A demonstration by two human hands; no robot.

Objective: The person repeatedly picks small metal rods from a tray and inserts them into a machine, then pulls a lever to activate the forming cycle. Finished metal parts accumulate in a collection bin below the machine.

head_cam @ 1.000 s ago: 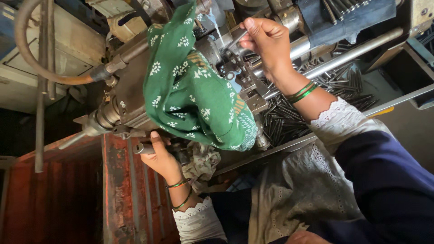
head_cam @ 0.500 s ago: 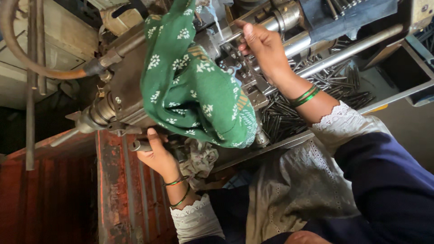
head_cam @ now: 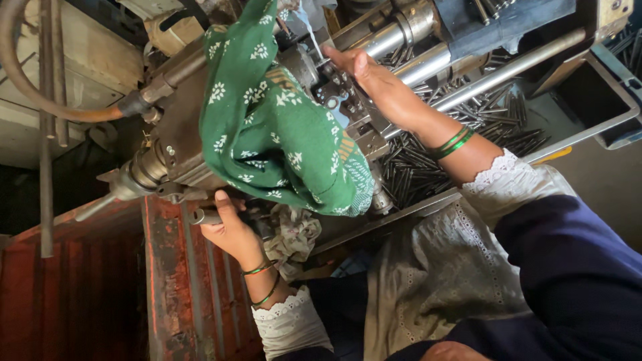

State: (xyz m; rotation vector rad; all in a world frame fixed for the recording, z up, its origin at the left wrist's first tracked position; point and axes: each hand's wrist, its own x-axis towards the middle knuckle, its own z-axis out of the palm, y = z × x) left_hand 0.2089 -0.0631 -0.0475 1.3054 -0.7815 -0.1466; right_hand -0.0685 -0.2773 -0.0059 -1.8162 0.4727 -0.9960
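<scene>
Left hand [head_cam: 231, 230] closed around metal lever [head_cam: 204, 216] under machine [head_cam: 167, 157]. Right hand [head_cam: 381, 83] laid on metal fixture [head_cam: 338, 90] at machine's upper part, fingers extended. Green patterned cloth [head_cam: 281, 134] draped over machine between hands. Heap of dark metal rods [head_cam: 428, 167] seen in tray beneath right forearm. Grey rag [head_cam: 294, 237] bunched beside left wrist. Rusty red panel [head_cam: 180, 287] below.

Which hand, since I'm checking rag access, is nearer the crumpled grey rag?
Left. The left hand grips a handle right beside the grey rag; the right hand rests higher on the machine, past the green cloth.
</scene>
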